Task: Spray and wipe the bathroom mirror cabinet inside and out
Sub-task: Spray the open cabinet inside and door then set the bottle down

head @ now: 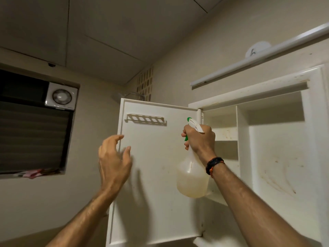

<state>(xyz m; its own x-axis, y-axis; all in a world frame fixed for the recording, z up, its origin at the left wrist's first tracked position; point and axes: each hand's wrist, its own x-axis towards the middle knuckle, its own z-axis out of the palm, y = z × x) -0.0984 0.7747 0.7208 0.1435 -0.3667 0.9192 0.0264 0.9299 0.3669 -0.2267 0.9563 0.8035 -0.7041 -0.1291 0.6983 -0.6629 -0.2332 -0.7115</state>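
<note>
Nearest the camera were the person's two bare forearms, reaching up toward the open cabinet. The right hand (pixel 199 138) was wrapped around the neck of a spray bottle (pixel 193 177), fingers curled at the green trigger, with a dark bracelet (pixel 213 165) on the wrist. The nozzle pointed left, toward the inner face of the cabinet door (pixel 156 175). The bottle held some pale liquid in its lower part. The left hand (pixel 114 161) was empty, its fingers loosely spread at the door's free edge, seemingly about to steady it; the blur made it hard to say whether the fingertips touched the door. Above and between the two hands, a small slotted rack (pixel 146 119) was fixed to the door.

To the right of the spraying hand, the cabinet's shelves (pixel 226 134) and back wall (pixel 277 157) showed brown stains and streaks, so the inside looked not yet wiped. I would judge the task to be early: spraying of the door's inner face seemed to be in hand, with wiping, the compartments and the mirror side all left to do.

No cloth was in view. The mirror front faced away and was hidden, no mist could be made out, and the cabinet's lower and right parts ran out of frame.
</note>
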